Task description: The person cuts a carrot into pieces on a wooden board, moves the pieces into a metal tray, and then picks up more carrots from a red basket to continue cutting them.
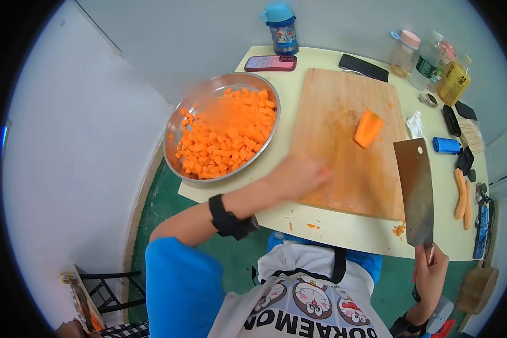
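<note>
My right hand (430, 269) is closed round the handle of a cleaver (416, 188), its broad blade raised beside the right edge of the wooden cutting board (327, 107). Over the board's near left corner is my left hand (304, 176), smeared by motion, so its fingers cannot be made out. A piece of peeled carrot (369, 129) lies on the board, with damp orange stains around it. Left of the board, a round metal pan (181, 169) holds a heap of diced carrot (225, 143); part of this heap looks blurred.
At the back stand a blue flask (283, 34), a pink-cased phone (270, 63), a black phone (363, 67) and several bottles (428, 59). Two long peeled carrots (463, 197) lie at the right edge near a blue roll (446, 145). Carrot scraps (399, 230) dot the table's front.
</note>
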The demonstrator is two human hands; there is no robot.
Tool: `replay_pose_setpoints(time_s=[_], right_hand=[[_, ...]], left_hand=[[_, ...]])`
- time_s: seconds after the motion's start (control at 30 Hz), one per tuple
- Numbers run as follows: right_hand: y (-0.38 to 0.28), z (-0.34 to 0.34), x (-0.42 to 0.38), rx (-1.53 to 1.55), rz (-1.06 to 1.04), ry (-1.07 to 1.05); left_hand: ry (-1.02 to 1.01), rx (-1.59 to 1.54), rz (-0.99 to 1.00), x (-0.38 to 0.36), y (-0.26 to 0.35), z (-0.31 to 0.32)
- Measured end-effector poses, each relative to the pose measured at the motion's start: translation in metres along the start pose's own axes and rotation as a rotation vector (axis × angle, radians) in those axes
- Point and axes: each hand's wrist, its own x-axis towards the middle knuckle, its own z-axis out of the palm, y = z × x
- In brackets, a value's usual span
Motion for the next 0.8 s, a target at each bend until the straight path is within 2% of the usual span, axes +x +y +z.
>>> replay_pose_setpoints(time_s=[0.03, 0.1, 0.17, 0.23, 0.27, 0.33, 0.47, 0.53, 0.57, 0.63, 0.67, 0.73, 0.8], right_hand=[[0.001, 0.001, 0.0, -0.007, 0.002, -0.004], [0.002, 0.001, 0.0, -0.015, 0.009, -0.018], [0.003, 0.001, 0.0, -0.024, 0.015, -0.03], [0.003, 0.002, -0.001, -0.028, 0.013, -0.04], [0.003, 0.002, -0.001, -0.022, 0.013, -0.036], [0.003, 0.002, -0.001, -0.007, 0.014, -0.04], [0.007, 0.001, 0.0, 0.018, 0.012, -0.03], [0.008, 0.0, 0.0, -0.006, 0.021, -0.023], [0.005, 0.0, 0.001, -0.007, 0.034, 0.001], [-0.003, -0.002, 0.002, -0.059, -0.054, 0.019], [0.001, -0.003, 0.002, -0.077, -0.07, 0.035], [0.005, -0.004, 0.003, -0.062, -0.053, 0.065], [0.005, -0.006, 0.003, -0.034, -0.065, 0.056]], left_hand=[[-0.022, -0.053, -0.239, 0.005, -0.007, -0.02], [0.108, 0.05, -0.443, 0.012, -0.045, -0.049], [0.265, 0.085, -0.571, 0.011, -0.074, -0.083], [0.31, 0.433, -0.527, 0.009, -0.103, -0.107], [0.311, 0.436, -0.52, 0.008, -0.108, -0.114], [0.108, 0.351, -0.777, 0.014, -0.099, -0.13], [0.077, 0.341, -0.797, 0.017, -0.095, -0.134], [0.286, 0.561, -0.444, 0.019, -0.101, -0.121], [0.285, 0.545, -0.422, 0.021, -0.102, -0.113], [0.104, 0.179, -0.229, 0.039, -0.075, -0.09], [0.1, 0.149, -0.189, 0.051, -0.056, -0.079], [-0.353, 0.127, -0.42, 0.075, -0.021, -0.06], [-0.378, 0.141, -0.301, 0.094, -0.017, -0.033]])
